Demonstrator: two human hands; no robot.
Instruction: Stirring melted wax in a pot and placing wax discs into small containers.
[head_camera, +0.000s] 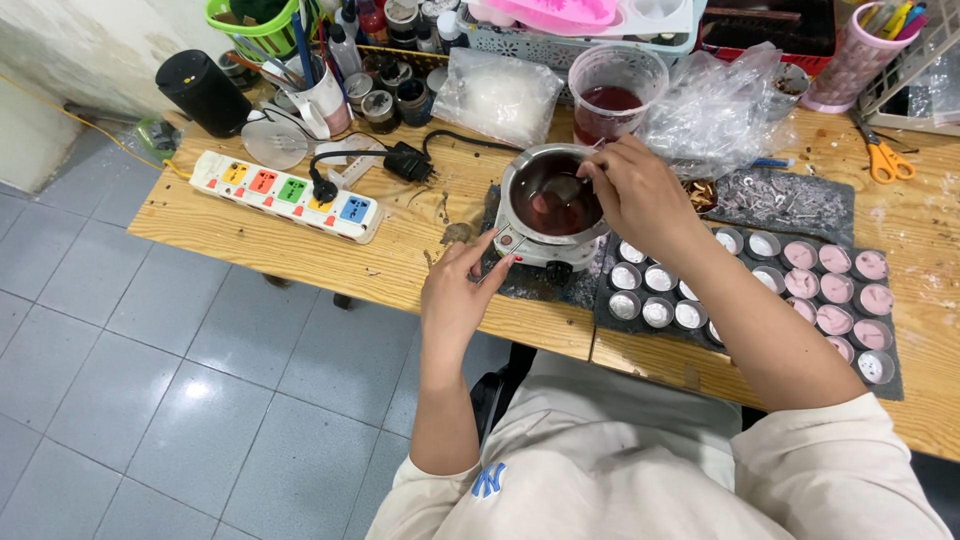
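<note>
Two hands at a melting pot (553, 195): left hand (455, 290) fingertips on its base, right hand (640, 195) pinching a stirrer.

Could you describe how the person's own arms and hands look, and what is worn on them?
Both forearms are bare, as are the left hand and right hand: no gloves, rings or watch visible. Short cream sleeves cover the upper arms; the shirt has a small blue mark.

Dark red liquid (553, 200), silver pot (520, 180)

Grey tiled floor (150, 380), wooden table (250, 235), pale wall (90, 50) behind
</note>
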